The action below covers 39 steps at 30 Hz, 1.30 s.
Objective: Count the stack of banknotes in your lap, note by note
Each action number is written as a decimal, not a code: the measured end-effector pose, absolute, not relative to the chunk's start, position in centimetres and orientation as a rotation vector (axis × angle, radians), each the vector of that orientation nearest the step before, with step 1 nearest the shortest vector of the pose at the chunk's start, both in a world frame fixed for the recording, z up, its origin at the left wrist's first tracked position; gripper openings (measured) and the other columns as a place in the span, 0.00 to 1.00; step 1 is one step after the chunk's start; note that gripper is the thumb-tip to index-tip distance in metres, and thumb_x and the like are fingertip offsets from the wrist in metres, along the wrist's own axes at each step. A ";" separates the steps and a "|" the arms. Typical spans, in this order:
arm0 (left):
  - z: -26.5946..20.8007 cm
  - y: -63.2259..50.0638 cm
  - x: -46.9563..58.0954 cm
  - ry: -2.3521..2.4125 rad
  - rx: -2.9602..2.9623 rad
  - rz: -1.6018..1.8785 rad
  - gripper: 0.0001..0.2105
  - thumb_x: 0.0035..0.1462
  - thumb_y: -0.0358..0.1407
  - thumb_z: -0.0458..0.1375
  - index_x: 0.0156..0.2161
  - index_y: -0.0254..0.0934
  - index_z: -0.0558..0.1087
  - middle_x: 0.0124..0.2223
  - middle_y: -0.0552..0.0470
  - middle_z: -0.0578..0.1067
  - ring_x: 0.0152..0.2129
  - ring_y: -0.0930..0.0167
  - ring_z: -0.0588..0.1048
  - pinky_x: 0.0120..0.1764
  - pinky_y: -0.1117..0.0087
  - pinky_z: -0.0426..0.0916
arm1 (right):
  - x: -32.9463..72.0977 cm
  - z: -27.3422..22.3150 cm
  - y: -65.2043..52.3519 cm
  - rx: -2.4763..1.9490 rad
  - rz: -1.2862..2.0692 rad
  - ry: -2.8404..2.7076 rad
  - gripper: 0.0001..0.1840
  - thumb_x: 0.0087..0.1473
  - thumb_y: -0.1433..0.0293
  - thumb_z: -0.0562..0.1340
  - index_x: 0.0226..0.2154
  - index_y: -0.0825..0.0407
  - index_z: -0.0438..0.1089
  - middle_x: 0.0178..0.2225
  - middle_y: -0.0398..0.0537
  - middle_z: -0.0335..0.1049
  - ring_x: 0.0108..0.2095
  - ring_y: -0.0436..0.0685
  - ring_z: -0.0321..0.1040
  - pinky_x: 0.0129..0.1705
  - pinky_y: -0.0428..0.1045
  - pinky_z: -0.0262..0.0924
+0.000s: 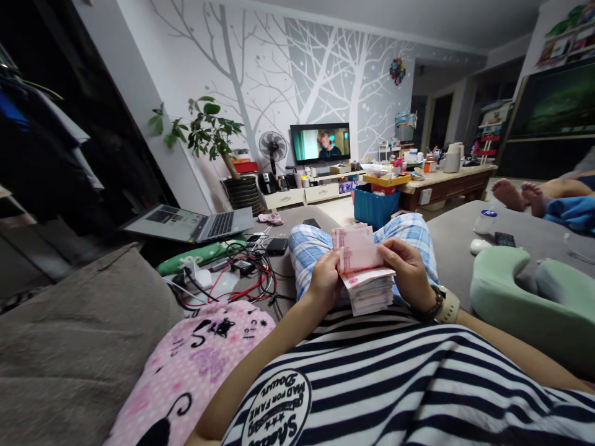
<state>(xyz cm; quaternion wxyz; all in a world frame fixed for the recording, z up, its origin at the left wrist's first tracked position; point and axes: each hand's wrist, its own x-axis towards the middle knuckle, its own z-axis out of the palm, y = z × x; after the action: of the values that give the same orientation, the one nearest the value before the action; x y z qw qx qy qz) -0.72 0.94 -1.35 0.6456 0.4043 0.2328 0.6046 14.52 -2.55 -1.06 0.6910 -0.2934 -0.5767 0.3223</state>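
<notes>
A thick stack of banknotes [370, 292] rests at my lap, its layered edges facing me and a reddish note on top. Just above it, several pinkish-red banknotes [360, 257] are held up between my two hands. My left hand [324, 279] is closed on their left side, thumb at the edge. On the right, my right hand [409, 269] pinches the upper right corner of a note between thumb and fingers. A dark beaded bracelet and a pale watch [447, 305] are on my right wrist. Blue plaid trousers [409, 232] show behind the money.
To the left are a laptop [195, 224], tangled cables [253, 269] and a pink cat-patterned blanket [204, 347]. A green neck pillow [499, 282], white mouse [480, 246] and dark remote [504, 239] lie right. Another person's bare feet [518, 193] rest beyond them.
</notes>
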 end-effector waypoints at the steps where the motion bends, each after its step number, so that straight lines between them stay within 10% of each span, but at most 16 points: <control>1: -1.3 0.9 -0.8 0.532 0.913 1.373 0.05 0.50 0.35 0.65 0.27 0.37 0.75 0.25 0.50 0.78 0.39 0.57 0.82 0.47 0.58 0.77 | 14.6 -1.1 -2.6 -0.657 0.723 -1.285 0.20 0.53 0.54 0.67 0.22 0.50 0.67 0.18 0.38 0.54 0.20 0.49 0.49 0.22 0.47 0.44; 26: -1.3 0.2 -0.9 0.520 1.016 1.254 0.17 0.44 0.36 0.69 0.42 0.32 0.77 0.36 0.45 0.83 0.36 0.62 0.82 0.48 0.60 0.74 | 14.9 -1.2 -1.3 -0.794 0.775 -1.233 0.26 0.46 0.48 0.70 0.19 0.49 0.62 0.18 0.38 0.60 0.21 0.50 0.53 0.26 0.49 0.49; 39: -1.1 1.0 -0.4 0.610 0.882 1.422 0.07 0.49 0.38 0.65 0.27 0.36 0.75 0.28 0.50 0.79 0.34 0.62 0.79 0.46 0.59 0.75 | 14.9 -1.6 -1.5 -0.750 0.674 -1.287 0.25 0.54 0.51 0.66 0.19 0.50 0.62 0.19 0.38 0.54 0.23 0.50 0.49 0.26 0.49 0.46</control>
<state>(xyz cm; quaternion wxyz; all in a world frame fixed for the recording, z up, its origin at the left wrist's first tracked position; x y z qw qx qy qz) -0.43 1.02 -1.15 0.6292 0.3850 0.2662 0.6206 14.87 -1.52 -1.63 0.6840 -0.3347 -0.5743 0.3005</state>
